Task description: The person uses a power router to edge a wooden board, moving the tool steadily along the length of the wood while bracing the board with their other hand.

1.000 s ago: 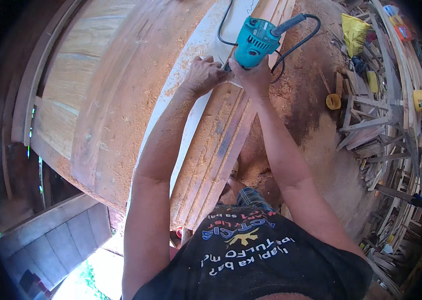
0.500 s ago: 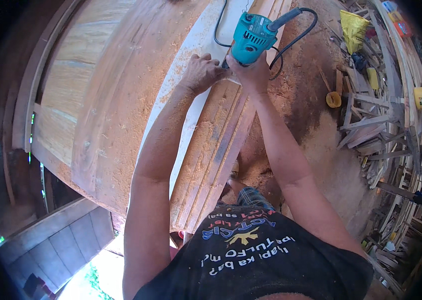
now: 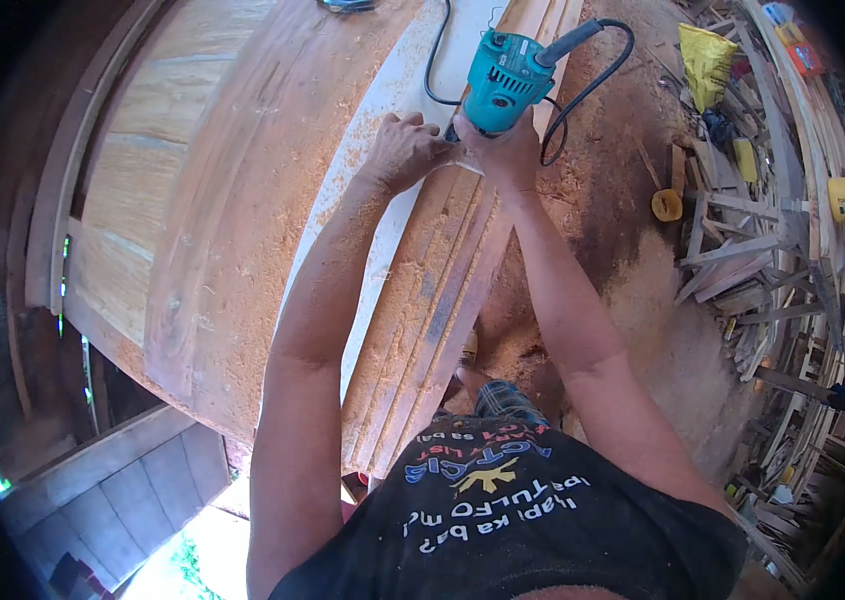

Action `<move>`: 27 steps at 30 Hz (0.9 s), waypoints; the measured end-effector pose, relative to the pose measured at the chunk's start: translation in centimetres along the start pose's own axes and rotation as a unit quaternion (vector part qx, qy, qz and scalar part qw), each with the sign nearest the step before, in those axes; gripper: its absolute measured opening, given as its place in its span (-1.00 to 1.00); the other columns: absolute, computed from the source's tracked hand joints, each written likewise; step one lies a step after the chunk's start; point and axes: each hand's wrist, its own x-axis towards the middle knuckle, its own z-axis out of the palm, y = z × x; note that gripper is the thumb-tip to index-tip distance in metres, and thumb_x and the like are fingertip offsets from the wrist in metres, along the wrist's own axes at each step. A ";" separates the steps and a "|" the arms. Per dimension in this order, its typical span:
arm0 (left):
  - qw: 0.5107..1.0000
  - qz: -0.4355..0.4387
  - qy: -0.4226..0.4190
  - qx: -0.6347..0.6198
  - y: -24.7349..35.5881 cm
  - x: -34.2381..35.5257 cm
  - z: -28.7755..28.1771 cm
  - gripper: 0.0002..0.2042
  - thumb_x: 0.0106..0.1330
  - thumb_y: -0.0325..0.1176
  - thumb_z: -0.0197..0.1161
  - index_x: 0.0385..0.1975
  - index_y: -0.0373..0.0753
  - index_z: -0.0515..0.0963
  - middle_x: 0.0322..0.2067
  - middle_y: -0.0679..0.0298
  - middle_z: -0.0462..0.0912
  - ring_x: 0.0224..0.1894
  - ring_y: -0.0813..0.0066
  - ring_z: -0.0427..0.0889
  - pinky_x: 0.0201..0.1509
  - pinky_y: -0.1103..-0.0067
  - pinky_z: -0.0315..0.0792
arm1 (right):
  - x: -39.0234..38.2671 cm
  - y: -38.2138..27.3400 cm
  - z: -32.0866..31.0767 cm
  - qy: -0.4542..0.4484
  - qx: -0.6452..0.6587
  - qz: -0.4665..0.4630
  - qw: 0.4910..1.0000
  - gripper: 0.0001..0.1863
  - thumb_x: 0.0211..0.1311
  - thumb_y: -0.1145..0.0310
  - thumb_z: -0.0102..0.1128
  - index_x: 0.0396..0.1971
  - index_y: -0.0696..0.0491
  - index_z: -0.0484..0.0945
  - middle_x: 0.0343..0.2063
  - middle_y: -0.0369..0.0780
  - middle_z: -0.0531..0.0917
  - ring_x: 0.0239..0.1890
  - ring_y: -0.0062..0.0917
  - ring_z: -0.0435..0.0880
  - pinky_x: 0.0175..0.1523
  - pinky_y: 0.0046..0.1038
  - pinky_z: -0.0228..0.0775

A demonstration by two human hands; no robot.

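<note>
Both hands at a teal power tool, up at the top centre of the frame.
From here I see the right hand (image 3: pixel 505 155) wrapped round the near end of the power tool (image 3: pixel 508 75), while the left hand (image 3: pixel 405 152) sits just beside it, fingers curled well in; whether those fingers grip anything, I can't tell. A dark cord (image 3: pixel 619 75) loops off the tool's handle to the right. Below the hands, grooved wooden boards (image 3: pixel 440 290) run toward the bottom centre, dusted with shavings, beside a white strip (image 3: pixel 348 180). Scrap wood (image 3: pixel 743 262) crowds the right side.
</note>
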 end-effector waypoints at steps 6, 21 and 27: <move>1.000 0.001 0.017 0.008 -0.1 0.5 0.2 -0.79 0.21 0.04 0.21 -0.34 0.18 0.71 -0.48 0.47 0.58 -0.26 0.42 0.55 -0.23 0.36 0.35 | 0.5 -0.1 -0.2 -0.004 -0.010 -0.004 1.000 -0.25 -0.25 -0.16 0.47 -0.21 0.12 0.40 -0.42 -0.09 0.69 -0.35 -0.20 0.73 -0.26 -0.26 0.58; 1.000 0.000 0.003 0.025 -0.7 2.3 0.8 -0.79 0.19 0.08 0.20 -0.30 0.26 0.70 -0.48 0.52 0.57 -0.28 0.45 0.54 -0.23 0.39 0.34 | 2.2 0.5 -0.2 -0.005 -0.044 0.009 0.999 -0.27 -0.23 -0.18 0.45 -0.25 0.11 0.37 -0.45 -0.07 0.68 -0.37 -0.15 0.72 -0.29 -0.22 0.56; 1.000 -0.007 0.007 0.014 -0.9 2.8 0.7 -0.78 0.19 0.08 0.20 -0.29 0.27 0.70 -0.48 0.49 0.58 -0.26 0.43 0.54 -0.24 0.37 0.34 | 2.8 0.3 -0.1 -0.011 -0.031 0.015 0.999 -0.26 -0.24 -0.17 0.46 -0.27 0.12 0.36 -0.45 -0.07 0.67 -0.37 -0.15 0.71 -0.29 -0.21 0.55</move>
